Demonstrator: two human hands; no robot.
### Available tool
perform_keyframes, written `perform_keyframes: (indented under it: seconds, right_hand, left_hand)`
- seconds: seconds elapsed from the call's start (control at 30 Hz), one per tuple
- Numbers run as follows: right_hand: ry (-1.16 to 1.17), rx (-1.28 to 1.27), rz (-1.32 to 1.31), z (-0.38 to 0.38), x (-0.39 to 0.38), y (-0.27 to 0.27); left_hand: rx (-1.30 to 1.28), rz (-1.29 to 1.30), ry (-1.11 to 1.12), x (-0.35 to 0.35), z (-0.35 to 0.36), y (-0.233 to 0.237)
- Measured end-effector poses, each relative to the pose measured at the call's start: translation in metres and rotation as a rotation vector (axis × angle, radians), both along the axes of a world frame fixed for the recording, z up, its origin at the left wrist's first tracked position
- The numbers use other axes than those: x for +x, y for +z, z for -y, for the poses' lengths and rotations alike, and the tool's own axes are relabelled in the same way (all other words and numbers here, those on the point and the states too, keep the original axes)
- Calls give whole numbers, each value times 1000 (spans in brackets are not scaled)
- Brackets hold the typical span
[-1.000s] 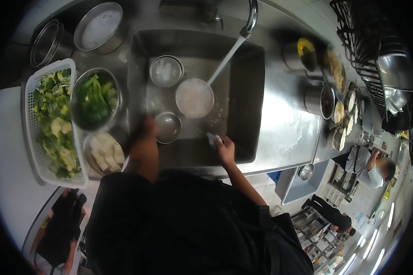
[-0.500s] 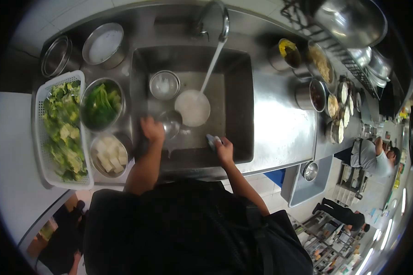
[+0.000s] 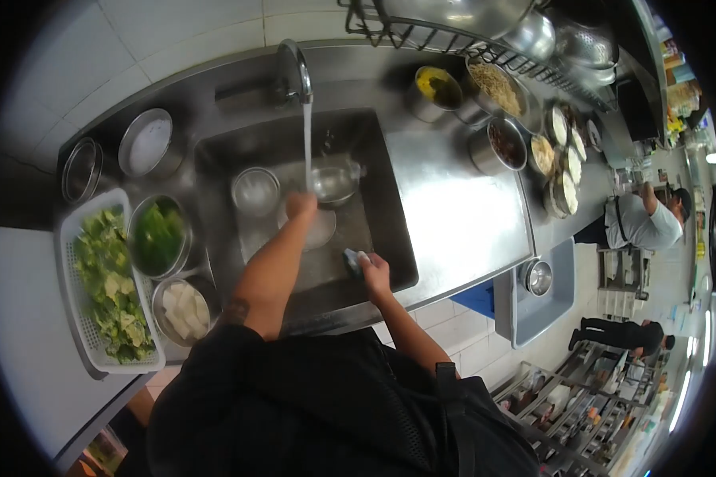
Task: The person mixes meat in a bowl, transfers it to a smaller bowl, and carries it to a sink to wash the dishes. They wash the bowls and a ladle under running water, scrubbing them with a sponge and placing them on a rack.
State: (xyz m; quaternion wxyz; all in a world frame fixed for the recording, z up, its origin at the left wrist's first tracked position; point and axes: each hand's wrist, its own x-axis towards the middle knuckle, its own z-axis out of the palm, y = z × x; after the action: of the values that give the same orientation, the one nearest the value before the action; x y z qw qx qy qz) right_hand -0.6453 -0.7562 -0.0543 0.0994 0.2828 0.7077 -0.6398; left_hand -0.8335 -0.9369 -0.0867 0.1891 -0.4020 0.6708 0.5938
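Observation:
My left hand (image 3: 301,207) is closed at the near left rim of a small metal bowl (image 3: 336,188) in the sink. The bowl is tilted beside the falling water (image 3: 308,147), and water splashes at its far side. My right hand (image 3: 375,275) grips a bluish-grey sponge (image 3: 352,261) low over the sink's right part. Another small metal bowl (image 3: 256,191) stands at the left of the sink (image 3: 358,254). Under my left wrist lies a round container with pale, cloudy water (image 3: 321,231), partly hidden by the arm.
A faucet (image 3: 296,71) runs at the back. On the left are a white basket (image 3: 70,270) of leafy vegetables, a bowl of green vegetables (image 3: 159,235) and white chunks (image 3: 184,310). Food containers (image 3: 497,146) and a wire rack (image 3: 485,49) are on the right. Two people work farther off.
My left hand has moved right and away from me with the metal bowl, from the sink's left side to the water. My right hand keeps the sponge. The view has shifted.

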Motion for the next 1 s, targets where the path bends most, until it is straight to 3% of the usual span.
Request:
perform_keyframes:
  seconds: [0.07, 0.1, 0.17, 0.2, 0.23, 0.27, 0.3, 0.37, 0.4, 0.43, 0.47, 0.53, 0.57, 0.6, 0.67, 0.7, 0.83, 0.87, 0.9, 0.93, 1.0]
  right_hand:
    - [-1, -5, 8, 0, 1, -4]
    - [10, -6, 14, 1, 1, -5]
    - [21, -6, 63, 2, -2, 8]
    - [40, -1, 112, 2, -3, 14]
    - [45, -3, 108, 2, -3, 10]
    - [-51, -96, 121, 1, -3, 0]
    - [-146, -190, 133, 2, -6, -11]
    - [-151, -227, 27, 10, -17, -1]
    - [-169, -264, -66, 15, -21, 3]
    - [-58, -154, -127, 20, -28, -1]
    - [-49, -161, -118, 30, -30, 0]
    - [260, -199, -153, 56, -39, 5]
    - [276, -242, 48, 64, -43, 5]
    - [275, -251, 43, 63, -47, 6]
    - [1188, 977, -465, 38, -64, 5]
    - [1213, 1150, -596, 32, -74, 43]
    - [983, 1110, -678, 63, -76, 40]
    - [684, 638, -572, 86, -63, 22]
    - [377, 173, -444, 98, -60, 13]
    - [379, 172, -444, 100, -66, 17]
    - [161, 313, -613, 104, -85, 35]
  left_hand:
    - [-392, -162, -173, -16, 2, -13]
    - [-396, -162, -178, -19, 3, -12]
    - [-640, -364, -364, -21, 3, 25]
    - [-643, -364, -364, -15, 4, 34]
    - [-847, -521, -405, -1, 5, 42]
    - [-1053, -677, -439, 11, 8, 42]
    - [-1062, -680, -429, 23, 9, 43]
    - [-953, -947, -345, 47, 10, 19]
    - [-961, -936, -341, 58, 8, 14]
    - [-748, -964, -302, 73, 3, 11]
    - [-537, -989, -259, 85, -3, 13]
    - [-255, -929, -191, 100, -16, 33]
    - [-123, -929, -128, 102, -17, 45]
    - [-131, -932, -133, 100, -11, 56]
    - [-241, -1055, -227, 91, -1, 60]
    - [-222, -1064, -269, 91, 6, 69]
    - [-102, -1042, -212, 77, 24, 91]
    - [-103, -1049, -200, 79, 24, 96]
    - [10, -890, -78, 84, 22, 101]
    - [121, -721, 35, 91, 20, 104]
    - [155, -623, 116, 100, 7, 106]
